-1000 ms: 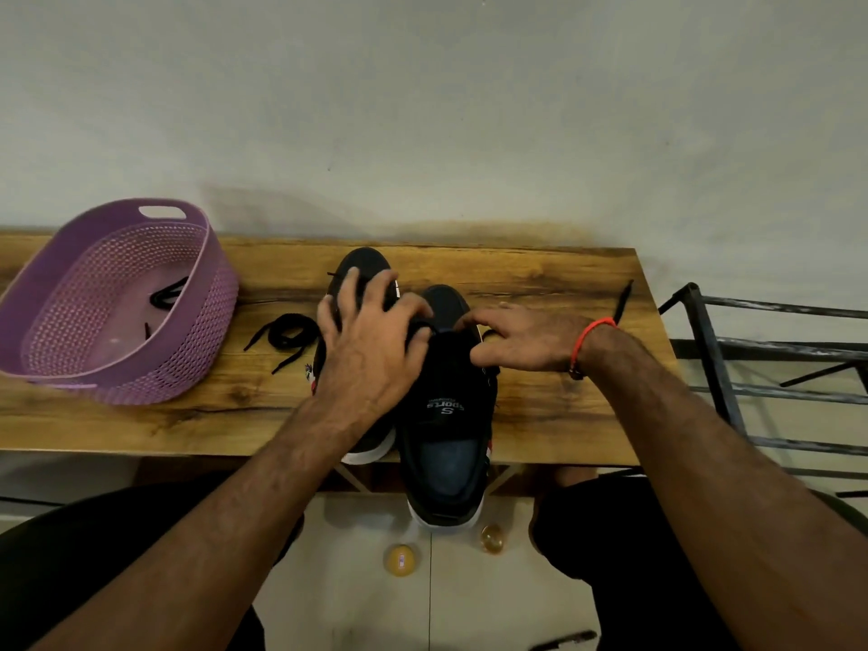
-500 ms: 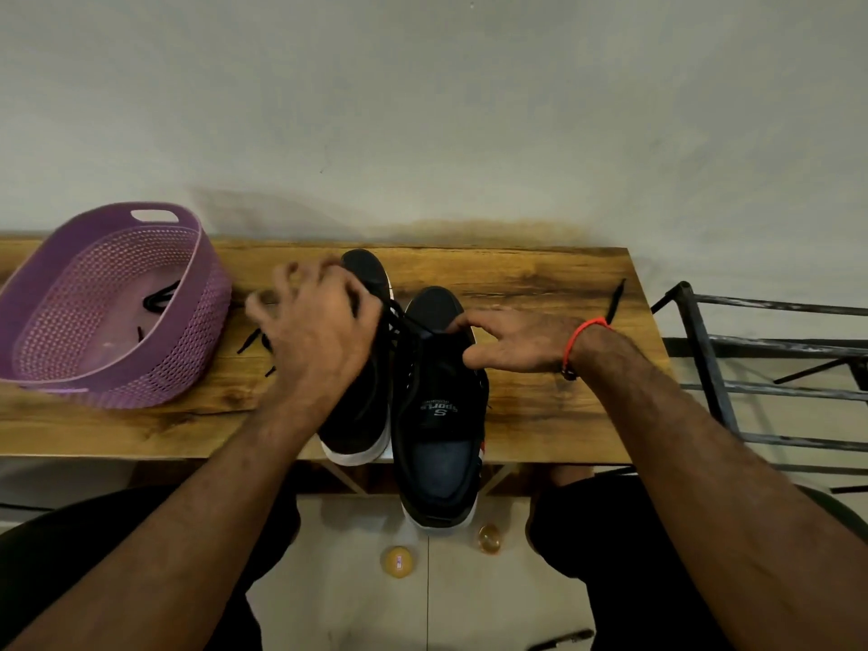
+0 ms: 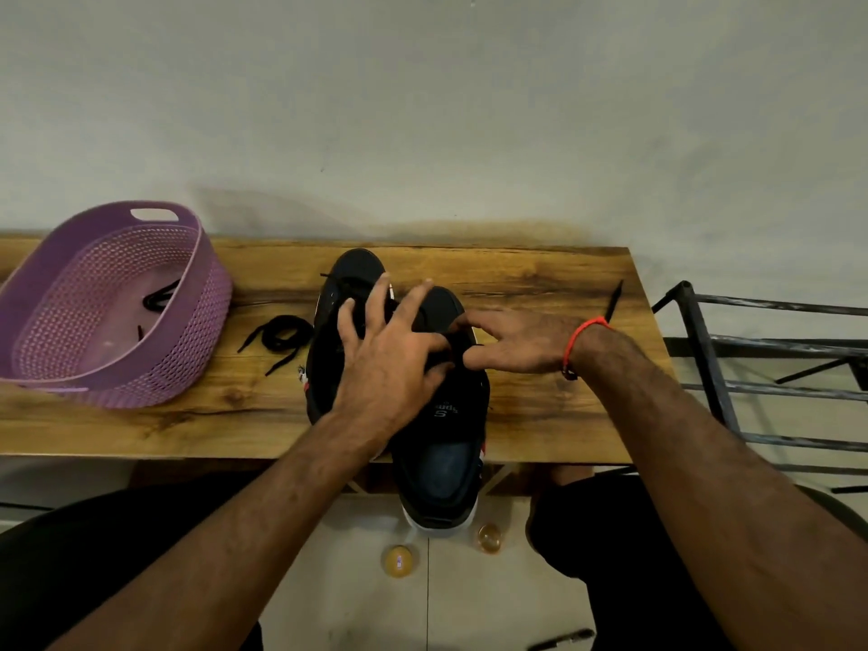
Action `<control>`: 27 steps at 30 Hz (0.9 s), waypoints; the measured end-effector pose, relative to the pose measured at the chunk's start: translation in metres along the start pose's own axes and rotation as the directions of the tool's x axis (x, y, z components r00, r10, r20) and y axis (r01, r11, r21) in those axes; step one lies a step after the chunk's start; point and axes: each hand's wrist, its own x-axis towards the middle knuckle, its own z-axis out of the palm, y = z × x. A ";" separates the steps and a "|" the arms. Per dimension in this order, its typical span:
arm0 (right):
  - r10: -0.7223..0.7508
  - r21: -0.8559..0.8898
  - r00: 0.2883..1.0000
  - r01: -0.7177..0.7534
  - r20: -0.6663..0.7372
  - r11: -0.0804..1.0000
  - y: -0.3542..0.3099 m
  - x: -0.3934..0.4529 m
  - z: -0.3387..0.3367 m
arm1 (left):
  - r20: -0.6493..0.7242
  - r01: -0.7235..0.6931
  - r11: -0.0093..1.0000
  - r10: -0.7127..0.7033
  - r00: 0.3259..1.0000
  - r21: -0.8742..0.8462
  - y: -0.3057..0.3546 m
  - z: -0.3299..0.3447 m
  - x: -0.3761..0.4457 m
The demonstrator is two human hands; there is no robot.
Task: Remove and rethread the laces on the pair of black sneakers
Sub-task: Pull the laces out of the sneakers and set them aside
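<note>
Wooden table [image 3: 540, 284] against a grey wall [image 3: 422, 110]. Left hand [image 3: 390, 354] fingers spread over 2 sneakers [image 3: 441, 439]; right hand [image 3: 516, 340] pinching lace, unclear.

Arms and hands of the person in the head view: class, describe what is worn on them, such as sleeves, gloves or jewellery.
Both forearms are bare, with no sleeves in view. The left hand wears no glove, ring or band that shows. The right hand is also ungloved; its wrist carries a thin orange-red thread band with a small dark knot or bead hanging on the near side.
</note>
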 end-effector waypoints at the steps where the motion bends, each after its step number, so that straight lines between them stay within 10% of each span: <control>1: 0.000 0.002 1.000 0.000 0.001 1.000 0.000 -0.001 0.000 | -0.017 0.027 0.999 -0.028 0.999 -0.021 -0.003 -0.001 0.002; 15: -0.005 -0.007 1.000 0.005 0.024 1.000 -0.003 -0.007 -0.001 | -0.018 0.045 0.996 -0.047 0.999 -0.078 0.011 0.003 0.002; 22: 0.003 -0.026 1.000 -0.002 0.028 1.000 -0.002 -0.008 -0.003 | -0.282 0.318 0.927 -0.365 0.887 -0.199 -0.051 -0.030 0.015; 27: 0.005 0.003 0.999 -0.005 0.036 1.000 -0.003 -0.006 -0.003 | -0.183 0.060 0.995 -0.074 0.980 -0.076 -0.024 -0.016 0.012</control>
